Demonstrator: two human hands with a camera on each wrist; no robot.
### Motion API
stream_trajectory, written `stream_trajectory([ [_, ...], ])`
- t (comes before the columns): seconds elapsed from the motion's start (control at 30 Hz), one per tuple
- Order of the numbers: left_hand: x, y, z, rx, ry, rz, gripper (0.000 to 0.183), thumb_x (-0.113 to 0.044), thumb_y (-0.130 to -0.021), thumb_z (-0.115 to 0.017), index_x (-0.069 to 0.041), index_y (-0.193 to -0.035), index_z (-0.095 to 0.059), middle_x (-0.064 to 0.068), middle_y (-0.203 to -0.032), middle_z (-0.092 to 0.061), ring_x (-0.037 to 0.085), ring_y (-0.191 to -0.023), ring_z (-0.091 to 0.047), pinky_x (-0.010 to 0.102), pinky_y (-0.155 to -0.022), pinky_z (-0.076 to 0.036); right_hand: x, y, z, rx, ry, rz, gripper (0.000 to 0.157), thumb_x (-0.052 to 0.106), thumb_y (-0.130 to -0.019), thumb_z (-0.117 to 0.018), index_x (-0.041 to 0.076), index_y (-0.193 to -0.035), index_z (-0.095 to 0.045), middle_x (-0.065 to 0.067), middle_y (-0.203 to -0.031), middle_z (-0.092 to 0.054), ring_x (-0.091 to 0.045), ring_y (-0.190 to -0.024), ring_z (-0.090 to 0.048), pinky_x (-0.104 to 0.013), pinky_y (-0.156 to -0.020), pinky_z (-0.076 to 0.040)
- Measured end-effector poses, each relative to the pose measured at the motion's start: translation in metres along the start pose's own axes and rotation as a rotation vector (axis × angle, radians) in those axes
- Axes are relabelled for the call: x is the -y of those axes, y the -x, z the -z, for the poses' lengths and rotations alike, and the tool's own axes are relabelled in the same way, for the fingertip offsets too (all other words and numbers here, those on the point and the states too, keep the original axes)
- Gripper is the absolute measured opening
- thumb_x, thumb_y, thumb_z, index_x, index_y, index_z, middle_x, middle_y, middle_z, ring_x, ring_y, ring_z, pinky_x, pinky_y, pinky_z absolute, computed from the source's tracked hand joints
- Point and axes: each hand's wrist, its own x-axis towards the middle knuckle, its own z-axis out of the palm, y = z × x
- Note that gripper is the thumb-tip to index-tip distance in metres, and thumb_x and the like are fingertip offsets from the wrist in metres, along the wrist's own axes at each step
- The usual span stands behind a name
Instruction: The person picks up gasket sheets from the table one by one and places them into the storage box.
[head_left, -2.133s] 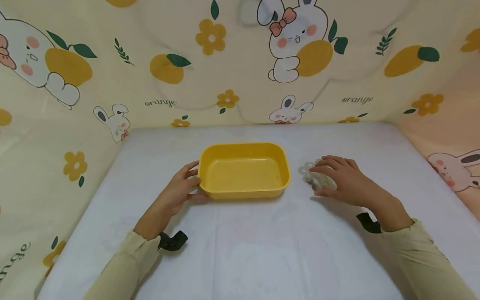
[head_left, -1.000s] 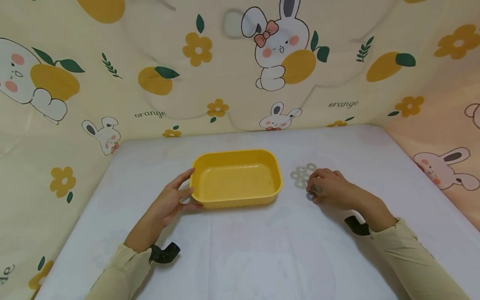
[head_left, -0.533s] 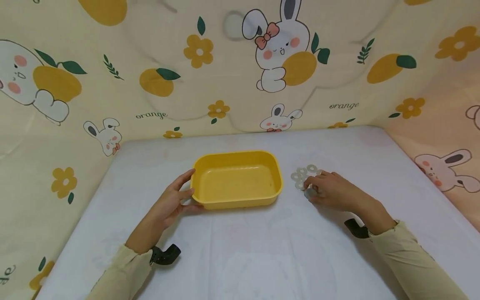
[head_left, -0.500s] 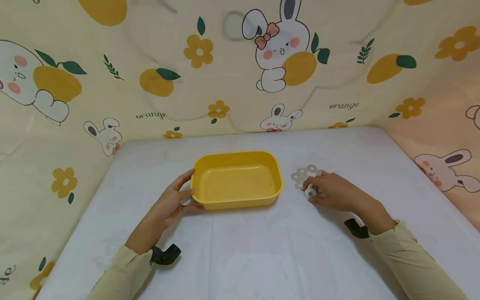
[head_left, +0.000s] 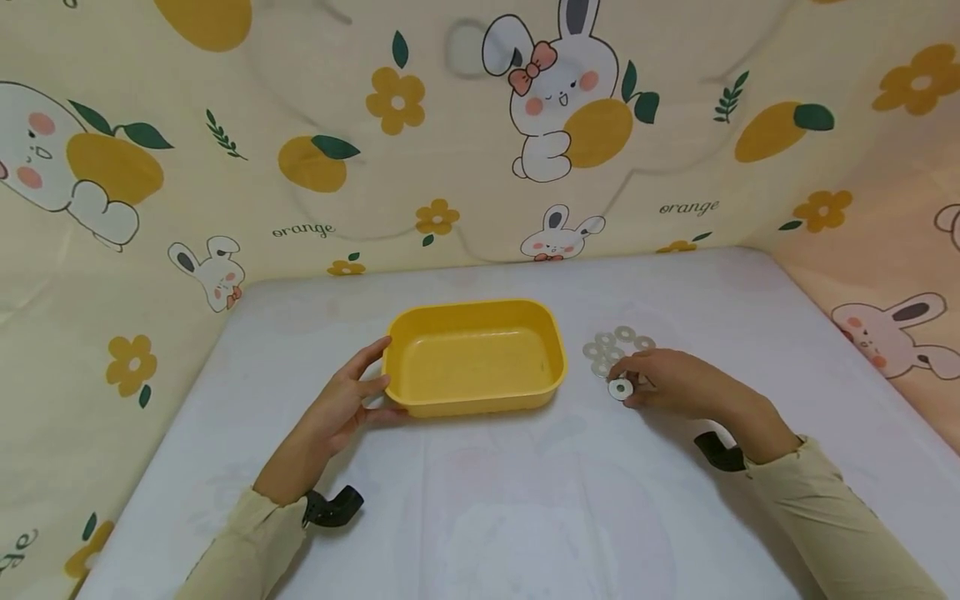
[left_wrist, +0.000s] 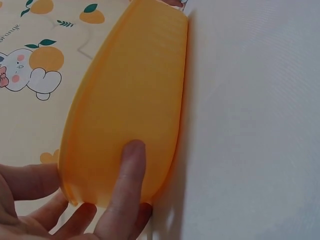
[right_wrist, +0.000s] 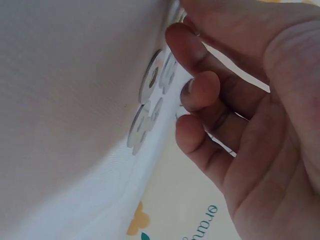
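My left hand [head_left: 341,404] holds the left end of a yellow plastic tub [head_left: 472,406]. In the left wrist view its thumb [left_wrist: 131,172] lies along the tub's long outer wall [left_wrist: 135,85], and the other fingers reach round the short end. To the tub's right, my right hand [head_left: 675,385] pinches a flat metal washer [head_left: 612,393] at its fingertips. Several more washers [head_left: 591,352] lie in a loose cluster just behind it. The right wrist view shows some of these flat washers [right_wrist: 145,92] beside the curled fingers; its top edge cuts off the pinch.
A white cloth [head_left: 495,500] covers the tabletop. Behind and at the sides hangs a cream sheet [head_left: 465,150] printed with rabbits and oranges. Black wrist cameras [head_left: 333,507] sit at both cuffs.
The right hand came down onto the cluster of washers and drew one slightly toward the front, its face turning into sight. The left hand stays on the tub, and the head view has shifted.
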Motion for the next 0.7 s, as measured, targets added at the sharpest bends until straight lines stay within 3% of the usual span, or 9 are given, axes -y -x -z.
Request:
stream_trajectory([
  [0.23, -0.0004, 0.0002, 0.0001, 0.004, -0.008, -0.003, 0.061, -0.002, -0.105, -0.039, -0.021, -0.160, -0.022, 0.001, -0.168, -0.006, 0.031, -0.126, -0.051, 0.045, -0.092, -0.058, -0.0008, -0.0022, 0.0007, -0.044, 0.024, -0.011, 0.032, 0.031, -0.082, -0.080, 0.020, -0.111, -0.072, 0.009, -0.097, -0.064, -0.008, -0.086, -0.058, -0.032, -0.079, -0.055],
  [0.47, 0.0002, -0.0007, 0.0015, 0.018, -0.003, -0.019, 0.061, -0.003, -0.104, -0.041, -0.021, -0.160, -0.022, 0.002, -0.168, -0.006, 0.029, -0.124, -0.053, 0.044, -0.092, -0.058, -0.0032, -0.0032, 0.0001, -0.103, 0.033, -0.008, 0.032, 0.028, -0.084, -0.079, 0.016, -0.114, -0.072, 0.006, -0.098, -0.063, -0.013, -0.090, -0.056, -0.038, -0.084, -0.054],
  [0.7, 0.0025, -0.0011, 0.0010, 0.014, -0.002, -0.022, 0.061, -0.002, -0.104, -0.040, -0.021, -0.159, -0.023, 0.001, -0.168, -0.008, 0.027, -0.123, -0.053, 0.044, -0.092, -0.058, -0.0043, -0.0026, 0.0000, -0.144, 0.044, 0.004, 0.033, 0.027, -0.085, -0.078, 0.016, -0.116, -0.072, 0.008, -0.093, -0.060, -0.013, -0.088, -0.054, -0.034, -0.080, -0.052],
])
